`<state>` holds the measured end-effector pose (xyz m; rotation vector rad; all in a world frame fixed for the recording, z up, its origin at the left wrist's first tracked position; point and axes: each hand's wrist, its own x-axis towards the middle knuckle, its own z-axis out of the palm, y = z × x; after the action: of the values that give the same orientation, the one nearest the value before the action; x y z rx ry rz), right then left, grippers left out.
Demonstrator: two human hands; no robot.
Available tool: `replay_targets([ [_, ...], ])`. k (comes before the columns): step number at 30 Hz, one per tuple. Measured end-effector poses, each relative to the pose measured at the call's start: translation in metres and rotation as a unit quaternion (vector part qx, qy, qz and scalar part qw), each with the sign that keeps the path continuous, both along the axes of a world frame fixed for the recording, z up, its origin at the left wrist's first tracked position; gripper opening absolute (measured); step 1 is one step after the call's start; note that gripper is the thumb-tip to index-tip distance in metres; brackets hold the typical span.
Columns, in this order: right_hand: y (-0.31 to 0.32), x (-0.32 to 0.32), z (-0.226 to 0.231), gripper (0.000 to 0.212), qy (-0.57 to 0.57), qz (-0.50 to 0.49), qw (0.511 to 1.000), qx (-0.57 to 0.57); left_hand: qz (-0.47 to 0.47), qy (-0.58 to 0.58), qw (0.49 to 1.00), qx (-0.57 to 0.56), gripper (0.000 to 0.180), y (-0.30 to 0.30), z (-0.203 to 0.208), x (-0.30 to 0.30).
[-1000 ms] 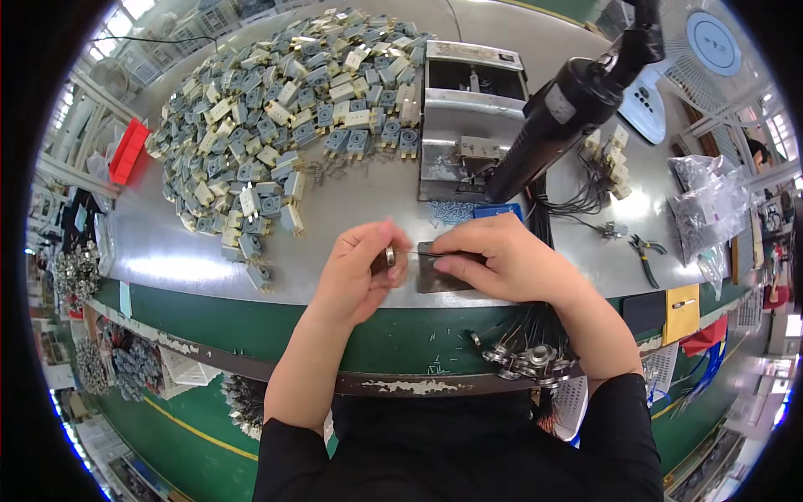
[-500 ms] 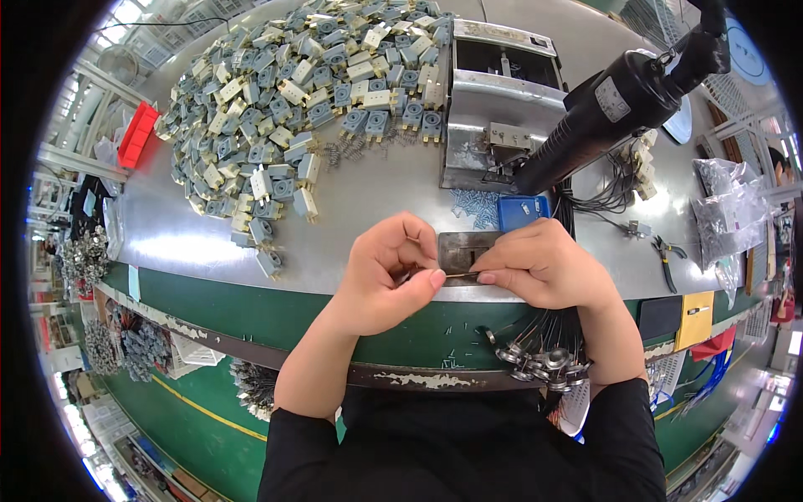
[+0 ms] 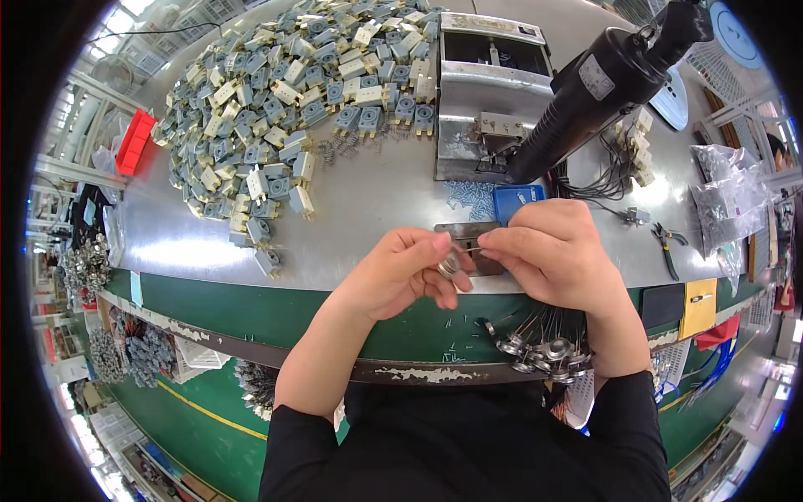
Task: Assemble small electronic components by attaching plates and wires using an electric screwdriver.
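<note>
A: What's different from 0.5 s ago?
B: The left hand (image 3: 400, 272) has its fingers opened out, so the round metal part (image 3: 449, 265) shows beside them; it was hidden behind the thumb. Both hands are nearer each other now.

A: Meaning?
B: I'd judge the part is being turned while its thin lead (image 3: 474, 248) is kept steady. The right hand (image 3: 560, 255) has thumb and forefinger pinched together on that lead.

A: And the left fingers, clamped?
B: Can't tell. They're spread around the part, and blur hides the contact.

A: Where is the part, exactly?
B: Between the hands, near the dark metal plate (image 3: 488, 265) at the table's front.

A: The surface?
B: A steel tabletop (image 3: 368, 184): a big heap of grey and cream housings (image 3: 318, 92) to the left, small screws (image 3: 470, 197) beside a blue tray (image 3: 503, 201), pliers (image 3: 667, 249) at right.

A: The room?
B: Green floor (image 3: 201, 410) with a yellow line, and a red bin (image 3: 134, 142) by the white frames.
</note>
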<state>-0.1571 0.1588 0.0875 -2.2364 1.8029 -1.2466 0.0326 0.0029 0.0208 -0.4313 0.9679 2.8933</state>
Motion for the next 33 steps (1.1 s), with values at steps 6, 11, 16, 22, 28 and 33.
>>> replay_targets([
  [6, 0.0, 0.001, -0.003, 0.017, -0.1, 0.013, 0.995, 0.024, 0.029, 0.092, 0.985, -0.146, 0.045, 0.012, 0.007, 0.001],
  [11, 0.0, 0.0, -0.004, 0.012, -0.183, 0.032, 0.981, 0.049, 0.058, 0.127, 0.979, -0.148, 0.046, 0.017, 0.008, 0.002],
  [16, 0.001, -0.001, -0.005, 0.01, -0.19, 0.041, 0.98, 0.052, 0.064, 0.137, 0.975, -0.165, 0.048, 0.018, 0.008, 0.002],
  [22, 0.003, 0.008, 0.0, 0.012, -0.173, 0.029, 0.984, 0.042, 0.024, 0.172, 0.985, -0.021, 0.041, 0.014, -0.006, 0.003],
  [28, 0.002, 0.02, 0.009, 0.013, -0.239, 0.003, 0.965, 0.106, 0.033, 0.215, 0.976, 0.0, 0.048, 0.016, -0.019, -0.001],
  [33, 0.005, 0.022, 0.005, 0.011, -0.227, 0.015, 0.969, 0.095, 0.077, 0.217, 0.969, -0.088, 0.049, 0.019, -0.015, -0.002],
])
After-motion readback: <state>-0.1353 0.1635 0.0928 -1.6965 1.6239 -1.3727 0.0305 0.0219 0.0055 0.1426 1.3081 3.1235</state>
